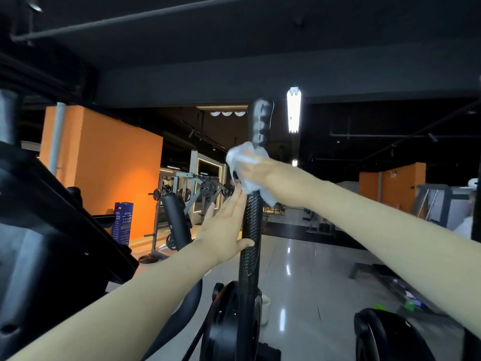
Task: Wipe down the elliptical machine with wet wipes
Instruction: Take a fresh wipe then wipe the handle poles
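Right hand wraps wipe round handlebar; glossy floor, orange wall behind.

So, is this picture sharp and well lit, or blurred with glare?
Head view: dim gym; the white tube lamp glares and mirrors on the glossy grey floor; the white wet wipe and the black ribbed handlebar above it are motion-blurred; edges bend from wide-angle distortion.

Your left forearm enters from 7 o'clock and runs toward 1 o'clock. Your left hand is flat, fingers straight and pointing to 12 o'clock, thumb laid across the handle. Your right forearm enters from 4 o'clock, reaching toward 10 o'clock. Your right hand, above the left, clasps a wet wipe round that handle.
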